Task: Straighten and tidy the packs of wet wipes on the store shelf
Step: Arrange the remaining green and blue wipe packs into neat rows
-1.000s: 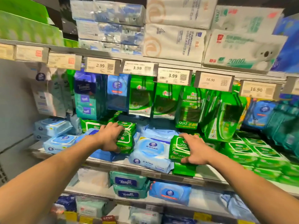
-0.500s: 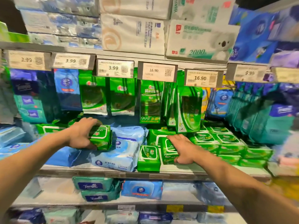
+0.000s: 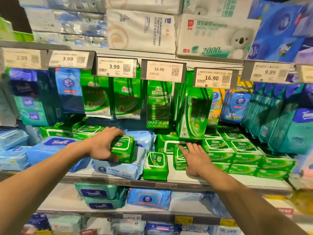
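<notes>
My left hand (image 3: 103,144) is shut on a small green wipes pack (image 3: 124,148), held above a pale blue wipes pack (image 3: 122,168) on the middle shelf (image 3: 176,183). My right hand (image 3: 194,156) lies flat, fingers spread, on a stack of small green packs (image 3: 178,160). Another small green pack (image 3: 155,165) stands alone between my hands near the shelf's front edge. To the right, more green packs (image 3: 237,153) lie in stacked rows.
Green and blue packs (image 3: 159,106) hang behind, under price tags (image 3: 163,70). A large blue Tempo pack (image 3: 50,146) lies at left; teal Tempo packs (image 3: 284,126) stand at right. Tissue boxes (image 3: 215,34) fill the top shelf. Lower shelves hold more wipes (image 3: 149,199).
The view has shifted right. My left hand has carried its green pack rightward over the pale blue pack. My right hand has let go of a green pack and now rests flat on the stack.
</notes>
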A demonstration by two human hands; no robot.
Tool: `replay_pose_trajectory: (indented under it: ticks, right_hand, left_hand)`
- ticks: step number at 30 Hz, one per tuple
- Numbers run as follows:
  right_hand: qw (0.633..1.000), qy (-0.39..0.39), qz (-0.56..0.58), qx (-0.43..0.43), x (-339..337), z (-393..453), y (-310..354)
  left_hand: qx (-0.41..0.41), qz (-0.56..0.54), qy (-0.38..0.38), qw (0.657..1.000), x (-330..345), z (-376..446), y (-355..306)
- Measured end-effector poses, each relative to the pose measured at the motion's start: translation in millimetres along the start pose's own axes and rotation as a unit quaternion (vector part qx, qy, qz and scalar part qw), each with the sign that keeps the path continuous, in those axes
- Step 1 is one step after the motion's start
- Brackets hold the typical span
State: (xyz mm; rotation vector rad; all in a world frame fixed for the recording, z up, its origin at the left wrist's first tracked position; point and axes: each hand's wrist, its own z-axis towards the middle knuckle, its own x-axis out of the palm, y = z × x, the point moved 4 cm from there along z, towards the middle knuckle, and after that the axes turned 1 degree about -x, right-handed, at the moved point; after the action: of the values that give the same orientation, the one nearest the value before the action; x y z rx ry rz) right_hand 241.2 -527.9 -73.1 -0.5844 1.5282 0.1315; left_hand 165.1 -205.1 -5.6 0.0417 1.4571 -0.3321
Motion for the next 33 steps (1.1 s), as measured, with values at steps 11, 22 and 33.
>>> replay_pose_trajectory:
  ticks: [11, 22, 33]
  right_hand:
    - [0.996, 0.039, 0.084, -0.017, 14.1, -1.4, 22.1]
    - [0.988, 0.085, 0.13, 0.012, 8.0, -0.2, 24.5]
    - [0.94, 0.065, 0.312, 0.119, -31.9, 7.3, 111.1]
  left_hand:
    - [-0.021, -0.045, 0.023, 0.998, 11.8, -2.3, 5.1]
    - [-0.042, 0.001, 0.016, 0.999, 13.8, -5.0, 7.1]
    - [-0.034, 0.003, 0.039, 0.999, 18.2, -0.8, 7.9]
